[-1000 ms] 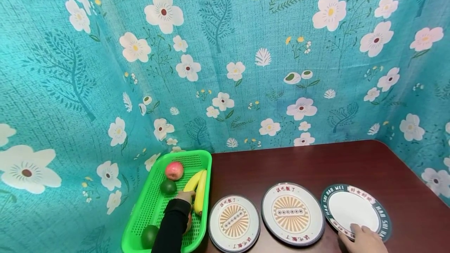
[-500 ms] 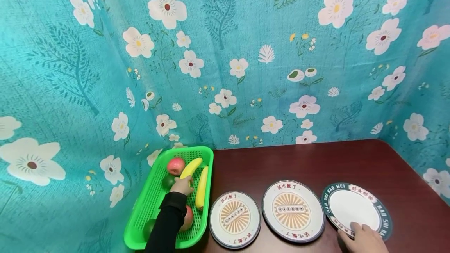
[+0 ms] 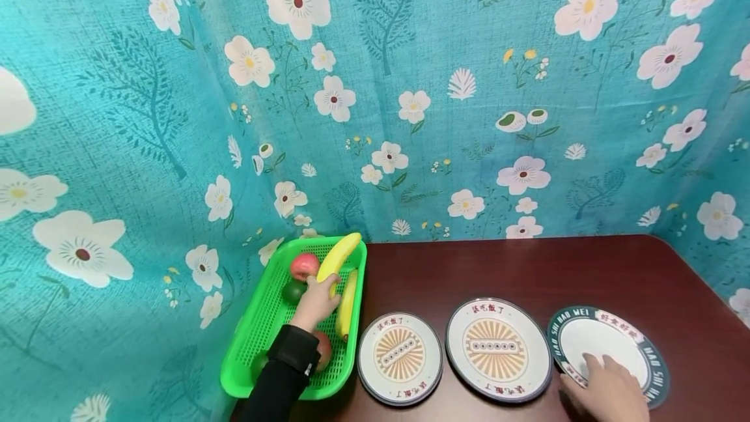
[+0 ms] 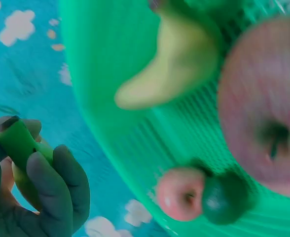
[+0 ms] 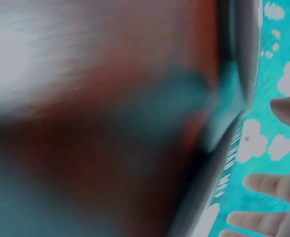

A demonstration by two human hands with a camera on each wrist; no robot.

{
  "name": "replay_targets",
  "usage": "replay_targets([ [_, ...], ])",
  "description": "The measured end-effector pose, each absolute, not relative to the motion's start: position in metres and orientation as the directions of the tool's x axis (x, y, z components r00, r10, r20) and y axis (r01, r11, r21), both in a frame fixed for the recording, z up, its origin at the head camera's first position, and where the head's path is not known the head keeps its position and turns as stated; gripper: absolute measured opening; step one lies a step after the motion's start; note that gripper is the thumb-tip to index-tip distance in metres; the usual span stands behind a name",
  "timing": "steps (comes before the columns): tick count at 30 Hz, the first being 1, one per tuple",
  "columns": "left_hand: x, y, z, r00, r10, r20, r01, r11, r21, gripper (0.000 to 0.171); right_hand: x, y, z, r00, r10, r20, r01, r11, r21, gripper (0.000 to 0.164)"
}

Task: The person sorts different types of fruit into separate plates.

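Note:
A yellow banana (image 3: 342, 253) is gripped by my left hand (image 3: 319, 298) above the far part of the green basket (image 3: 243, 337). In the left wrist view, fingers curl round the banana's green stem end (image 4: 20, 143). Below lies a second banana (image 3: 347, 305) along the basket's right side. A red apple (image 3: 305, 266) and a dark green round fruit (image 3: 293, 292) lie left of the hand. Another apple (image 4: 263, 108) is close to the left wrist camera. My right hand (image 3: 612, 389), fingers spread, hovers over or touches the near edge of the green-rimmed plate (image 3: 586, 337); contact cannot be told.
Two white plates with sunburst centres, a smaller one (image 3: 400, 389) and a larger one (image 3: 498, 386), stand between basket and green-rimmed plate. Another green fruit (image 3: 258, 365) is partly hidden by the sleeve. A floral curtain (image 3: 433, 181) hangs behind the dark red-brown table (image 3: 445, 266).
My left hand has taken hold of the banana and lifted it up and away from the second one. My right hand stays by the green-rimmed plate. The head view has shifted slightly.

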State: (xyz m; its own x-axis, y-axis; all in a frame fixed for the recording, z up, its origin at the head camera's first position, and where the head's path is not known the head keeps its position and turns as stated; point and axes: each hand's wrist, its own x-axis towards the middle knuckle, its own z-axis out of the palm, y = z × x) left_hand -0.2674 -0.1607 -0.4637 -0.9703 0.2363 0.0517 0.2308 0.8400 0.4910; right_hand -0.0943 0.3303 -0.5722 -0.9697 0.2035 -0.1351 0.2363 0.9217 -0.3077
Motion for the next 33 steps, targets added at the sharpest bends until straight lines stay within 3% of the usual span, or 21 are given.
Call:
replay_targets([
  [5, -0.251, -0.140, -0.461, -0.937, 0.327, 0.125, 0.344, 0.794, 0.501, 0.026, -0.112, 0.301, -0.554, -0.973, 0.049, 0.226, -0.012, 0.964, -0.264, 0.069],
  [9, -0.237, -0.125, -0.463, -0.900, 0.406, 0.158, 0.428, 0.757, 0.494, 0.026, -0.125, 0.272, -0.539, -0.917, -0.119, 0.381, -0.199, 0.964, -0.179, 0.065],
  [19, -0.200, -0.095, -0.475, -0.761, 0.627, 0.167, 0.638, 0.674, 0.372, 0.029, -0.146, 0.210, -0.506, -0.790, -0.398, 0.466, -0.483, 0.873, -0.073, 0.077],
  [22, -0.193, -0.089, -0.484, -0.701, 0.698, 0.145, 0.703, 0.642, 0.306, 0.032, -0.148, 0.197, -0.503, -0.761, -0.434, 0.482, -0.521, 0.852, -0.056, 0.078],
  [28, -0.179, -0.080, -0.498, -0.605, 0.791, 0.087, 0.788, 0.580, 0.209, 0.034, -0.146, 0.180, -0.506, -0.767, -0.470, 0.438, -0.545, 0.837, -0.057, 0.074],
  [33, -0.172, -0.077, -0.505, -0.544, 0.834, 0.089, 0.836, 0.530, 0.145, 0.034, -0.145, 0.174, -0.514, -0.712, -0.510, 0.483, -0.586, 0.810, -0.010, 0.070],
])
